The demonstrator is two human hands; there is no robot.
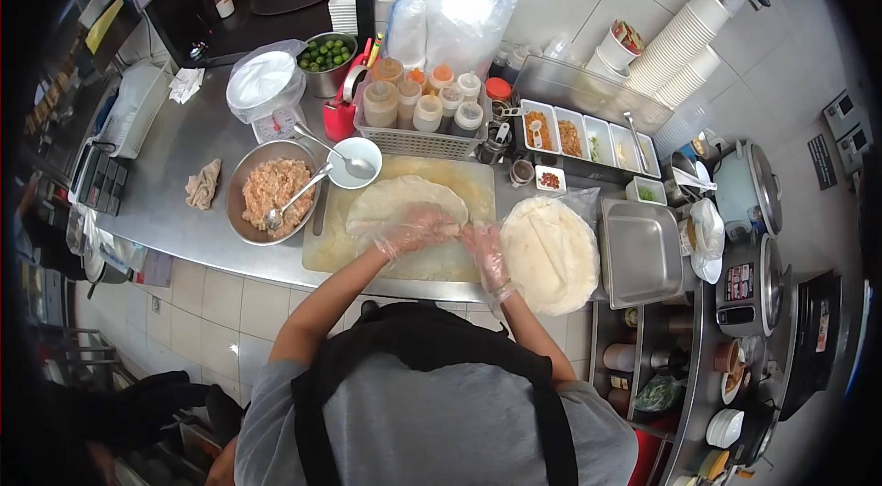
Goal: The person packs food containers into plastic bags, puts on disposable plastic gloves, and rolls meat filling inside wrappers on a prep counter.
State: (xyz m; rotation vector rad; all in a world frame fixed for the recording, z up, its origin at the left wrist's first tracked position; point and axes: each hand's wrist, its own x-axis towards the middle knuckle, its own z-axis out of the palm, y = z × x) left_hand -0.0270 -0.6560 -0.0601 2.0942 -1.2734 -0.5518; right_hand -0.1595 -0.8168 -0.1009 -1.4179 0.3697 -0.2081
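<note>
On the cutting board [400, 261] lies a pale, thin dough wrapper [404, 197], folded over into a half-round. My left hand [421, 227], in a clear plastic glove, reaches over its near edge with fingers closed at the right-hand corner. My right hand [487, 252], gloved the same way, meets it at that corner, fingertips pinched on the dough. Any filling inside the fold is hidden. Close by on the right is a stack of round dough wrappers [551, 256]. To the left stands a steel bowl [241, 224] of minced filling [276, 190] with a spoon [299, 197] in it.
A white bowl [355, 163] with a spoon sits behind the board's left corner. A basket [423, 141] of squeeze bottles stands at the back. Topping trays [588, 141] and a steel pan [641, 252] are on the right. The counter's front edge runs before my body.
</note>
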